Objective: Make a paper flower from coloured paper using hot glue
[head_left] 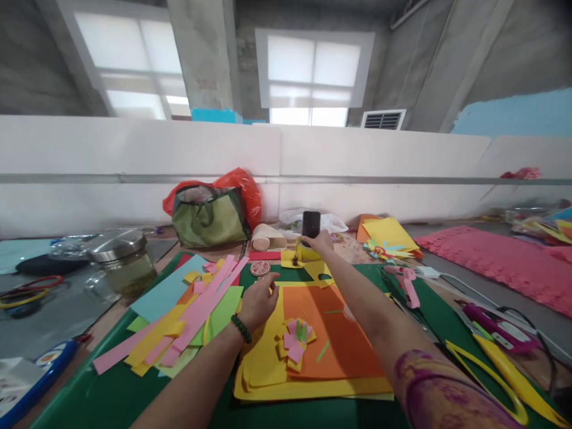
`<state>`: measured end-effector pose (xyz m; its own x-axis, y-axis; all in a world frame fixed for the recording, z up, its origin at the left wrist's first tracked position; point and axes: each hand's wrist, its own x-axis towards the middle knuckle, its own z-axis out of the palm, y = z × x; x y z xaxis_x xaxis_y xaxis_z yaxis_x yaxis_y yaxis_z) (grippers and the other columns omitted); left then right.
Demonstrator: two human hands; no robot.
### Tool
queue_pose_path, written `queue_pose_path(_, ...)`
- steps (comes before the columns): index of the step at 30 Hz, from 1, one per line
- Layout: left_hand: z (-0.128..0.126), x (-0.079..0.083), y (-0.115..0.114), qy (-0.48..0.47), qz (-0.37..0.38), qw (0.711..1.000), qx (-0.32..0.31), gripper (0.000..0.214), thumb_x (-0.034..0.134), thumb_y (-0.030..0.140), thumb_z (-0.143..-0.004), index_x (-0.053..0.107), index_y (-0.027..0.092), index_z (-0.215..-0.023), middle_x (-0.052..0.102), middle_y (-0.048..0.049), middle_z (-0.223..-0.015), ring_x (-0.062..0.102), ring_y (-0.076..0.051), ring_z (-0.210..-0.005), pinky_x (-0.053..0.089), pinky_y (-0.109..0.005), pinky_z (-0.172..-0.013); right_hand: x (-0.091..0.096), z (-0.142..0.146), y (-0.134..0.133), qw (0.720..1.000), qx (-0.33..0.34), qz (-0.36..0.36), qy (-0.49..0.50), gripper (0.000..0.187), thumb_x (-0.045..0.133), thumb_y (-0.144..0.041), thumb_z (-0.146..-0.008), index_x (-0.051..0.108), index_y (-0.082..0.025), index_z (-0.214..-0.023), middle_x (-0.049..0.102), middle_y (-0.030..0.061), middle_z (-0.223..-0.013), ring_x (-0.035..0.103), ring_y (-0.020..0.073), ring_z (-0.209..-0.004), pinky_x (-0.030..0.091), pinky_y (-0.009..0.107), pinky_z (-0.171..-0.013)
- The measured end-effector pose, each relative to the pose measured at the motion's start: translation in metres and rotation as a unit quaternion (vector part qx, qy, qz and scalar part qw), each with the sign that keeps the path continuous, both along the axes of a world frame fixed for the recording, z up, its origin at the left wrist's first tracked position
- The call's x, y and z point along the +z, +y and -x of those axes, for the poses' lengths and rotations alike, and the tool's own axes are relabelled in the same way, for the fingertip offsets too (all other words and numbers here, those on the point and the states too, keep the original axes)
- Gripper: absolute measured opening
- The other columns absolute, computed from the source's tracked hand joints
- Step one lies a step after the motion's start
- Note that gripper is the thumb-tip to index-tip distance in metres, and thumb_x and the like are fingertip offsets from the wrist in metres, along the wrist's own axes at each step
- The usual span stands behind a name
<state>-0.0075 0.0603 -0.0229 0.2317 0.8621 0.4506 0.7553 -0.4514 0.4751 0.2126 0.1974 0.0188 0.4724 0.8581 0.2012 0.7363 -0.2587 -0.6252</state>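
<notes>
A black phone is seen upright near the centre of the frame, above a yellow holder. Its lower edge is met by the fingers of the outstretched right hand; whether it is gripped or only touched cannot be told. The left hand, left of centre, is held partly open with the fingers loosely bent, and nothing is seen in its hold; a small round patterned disc is placed just beyond it.

A pink and yellow paper flower is laid on orange paper in the lower middle, with yellow sheets stacked beneath. Paper strips are spread at lower left. At right, a pink glue gun is set on the green mat, and a green bag is seen at upper left of centre.
</notes>
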Motion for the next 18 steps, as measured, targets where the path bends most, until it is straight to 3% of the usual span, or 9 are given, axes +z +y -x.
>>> queue_pose_path(3,0.001,0.000,0.001,0.006,-0.022,1.000,0.002,0.028,0.050,0.017,-0.080,0.064,0.018,-0.104,0.070,-0.0050,-0.077,0.063,-0.022,-0.063,0.047,-0.032,-0.060,-0.010,0.009,0.015,1.000,-0.029,0.005,0.007,0.076,0.078,-0.051,-0.061,0.051,-0.007,-0.116,0.062,0.0259,-0.112,0.057,0.0372,-0.110,0.049,0.043,-0.085)
queue_pose_path(6,0.003,0.001,0.002,0.004,-0.037,0.999,0.008,0.026,0.050,0.016,-0.080,0.064,0.020,-0.102,0.070,-0.0042,-0.076,0.064,-0.020,-0.063,0.047,-0.030,-0.061,-0.018,0.013,0.022,0.999,-0.050,0.002,-0.003,0.076,0.080,-0.046,-0.060,0.049,-0.008,-0.118,0.060,0.0264,-0.115,0.054,0.0371,-0.114,0.046,0.044,-0.091)
queue_pose_path(11,0.004,-0.001,0.006,0.001,0.004,1.000,0.029,0.027,0.049,0.019,-0.084,0.061,0.019,-0.108,0.069,-0.0031,-0.081,0.063,-0.017,-0.070,0.047,-0.027,-0.066,-0.030,0.006,0.034,0.998,-0.055,0.007,-0.028,0.082,0.076,-0.049,-0.064,0.041,-0.009,-0.126,0.053,0.0246,-0.126,0.048,0.0345,-0.121,0.039,0.042,-0.100)
queue_pose_path(18,0.001,-0.003,0.005,-0.004,0.036,0.998,0.042,0.027,0.050,0.018,-0.083,0.062,0.019,-0.108,0.068,-0.0015,-0.079,0.060,-0.016,-0.067,0.044,-0.026,-0.064,-0.031,0.005,0.043,0.998,-0.052,0.010,-0.021,0.083,0.074,-0.047,-0.063,0.037,-0.010,-0.128,0.048,0.0237,-0.128,0.046,0.0356,-0.121,0.040,0.045,-0.099)
